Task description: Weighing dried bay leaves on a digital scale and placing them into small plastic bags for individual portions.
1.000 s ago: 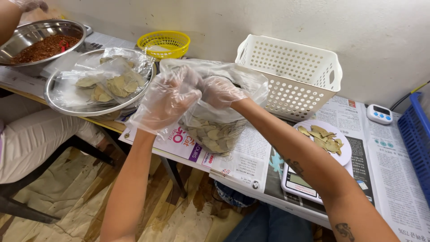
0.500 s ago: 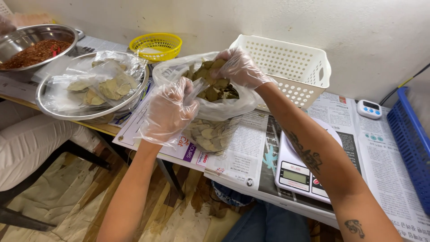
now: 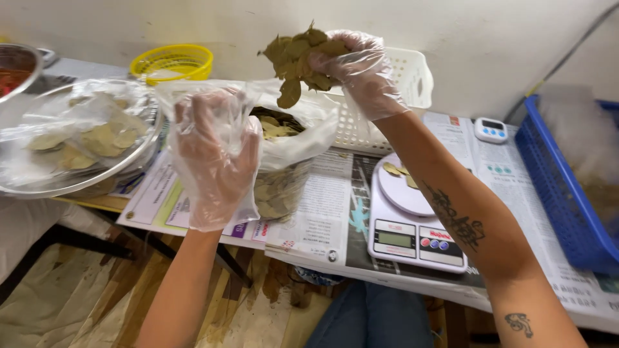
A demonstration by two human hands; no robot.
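Right hand [image 3: 361, 67]: gloved in clear plastic, raised above the bag, fingers closed around a bunch of dried leaves [image 3: 296, 55]; one leaf hangs below the clump.
Left hand [image 3: 216, 154]: gloved, fingers curled over the near rim of the bag [image 3: 290, 138], gripping the plastic.
Bag: clear plastic, upright on the tabletop [image 3: 97, 203], mouth open, partly filled with more leaves.
Scale [image 3: 412, 235]: white, digital, to the right of the bag on newspaper [image 3: 322, 206]; a few leaves lie on its round pan.
White basket [image 3: 412, 80]: behind the bag, against the wall.
Yellow basket [image 3: 173, 61]: far left, rear.
Metal bowl [image 3: 71, 148]: left of the bag, plastic-lined, holding leaves.
Timer [image 3: 491, 130]: small, white, right of the white basket.
Blue crate [image 3: 561, 193]: right edge.
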